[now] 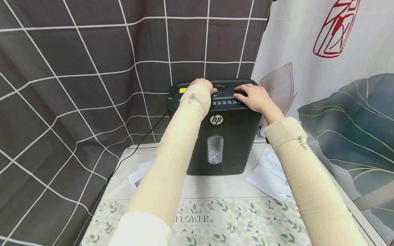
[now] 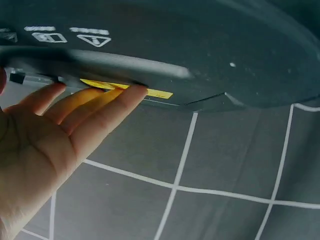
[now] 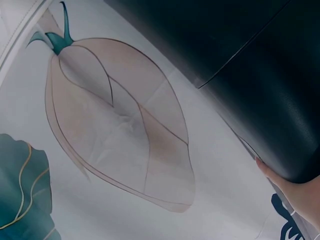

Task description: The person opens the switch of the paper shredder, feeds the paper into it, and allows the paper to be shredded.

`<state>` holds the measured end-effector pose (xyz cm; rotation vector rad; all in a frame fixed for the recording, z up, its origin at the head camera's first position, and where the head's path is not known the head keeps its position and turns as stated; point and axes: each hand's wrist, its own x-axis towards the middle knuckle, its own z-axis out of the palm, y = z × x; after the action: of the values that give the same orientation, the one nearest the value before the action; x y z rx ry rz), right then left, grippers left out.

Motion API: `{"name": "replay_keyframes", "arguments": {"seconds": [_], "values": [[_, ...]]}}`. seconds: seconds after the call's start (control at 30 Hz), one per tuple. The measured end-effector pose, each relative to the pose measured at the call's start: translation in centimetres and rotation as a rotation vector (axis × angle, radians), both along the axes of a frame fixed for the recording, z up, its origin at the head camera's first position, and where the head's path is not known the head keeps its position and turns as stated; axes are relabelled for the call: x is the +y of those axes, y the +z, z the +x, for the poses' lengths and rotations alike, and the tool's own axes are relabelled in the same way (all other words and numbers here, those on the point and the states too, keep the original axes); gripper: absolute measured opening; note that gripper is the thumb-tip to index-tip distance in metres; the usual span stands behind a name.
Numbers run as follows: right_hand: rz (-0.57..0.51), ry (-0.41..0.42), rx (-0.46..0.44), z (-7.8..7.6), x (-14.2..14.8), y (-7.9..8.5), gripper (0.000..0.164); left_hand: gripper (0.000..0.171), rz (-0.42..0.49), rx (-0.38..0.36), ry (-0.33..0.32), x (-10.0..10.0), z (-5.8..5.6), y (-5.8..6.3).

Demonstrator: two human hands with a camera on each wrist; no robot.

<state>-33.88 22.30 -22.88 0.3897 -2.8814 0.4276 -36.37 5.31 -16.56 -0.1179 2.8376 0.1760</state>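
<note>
A black HP paper shredder [image 1: 229,136] stands upright on the table against the checked curtain, with shredded bits showing through its front window [image 1: 215,149]. My left hand [image 1: 201,83] lies over the left-middle of its top, partly covered by the sleeve. In the left wrist view, that hand [image 2: 55,135] has its fingers extended, the tips at the top surface beside a yellow label [image 2: 160,93]. My right hand [image 1: 256,97] rests on the top's right end, fingers loosely bent and thumb near the front edge. Only part of the right hand [image 3: 300,197] shows in the right wrist view.
Printed papers [image 1: 271,172] lie right of the shredder, and more sheets [image 1: 140,174] lie to its left. A black cord [image 1: 135,151] runs from the shredder down the left side. A floral mat [image 1: 240,222] covers the near table. Patterned cloth [image 1: 354,112] hangs at right.
</note>
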Motion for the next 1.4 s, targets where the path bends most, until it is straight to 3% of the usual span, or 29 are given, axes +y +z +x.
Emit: {"name": "replay_keyframes", "arguments": {"seconds": [0.07,0.1,0.23,0.4,0.57,1.03,1.4], "values": [[-0.001,-0.001,0.001,0.0,0.0,0.0,0.045,0.074,0.029,-0.005,0.111,0.4,-1.6,-0.5],[-0.002,-0.001,0.003,-0.1,0.0,0.0,0.046,0.078,0.002,0.000,0.121,0.6,-2.5,-0.9],[-0.002,0.000,0.010,-0.1,0.0,0.0,0.046,0.080,-0.172,0.046,0.060,1.0,-4.8,-2.5],[-0.004,-0.008,0.005,0.0,0.0,0.0,0.046,0.080,-0.181,0.119,0.014,1.0,-4.1,-2.6],[-0.011,-0.012,0.000,0.2,0.0,0.1,0.046,0.081,-0.117,0.169,0.034,0.7,-4.0,-2.3],[-0.029,0.002,-0.004,0.2,0.1,0.1,0.045,0.071,-0.051,0.221,0.015,-0.1,-3.9,-1.9],[-0.026,0.001,-0.009,0.2,0.1,0.1,0.045,0.074,-0.012,0.201,0.032,-0.2,-4.0,-1.8]]}}
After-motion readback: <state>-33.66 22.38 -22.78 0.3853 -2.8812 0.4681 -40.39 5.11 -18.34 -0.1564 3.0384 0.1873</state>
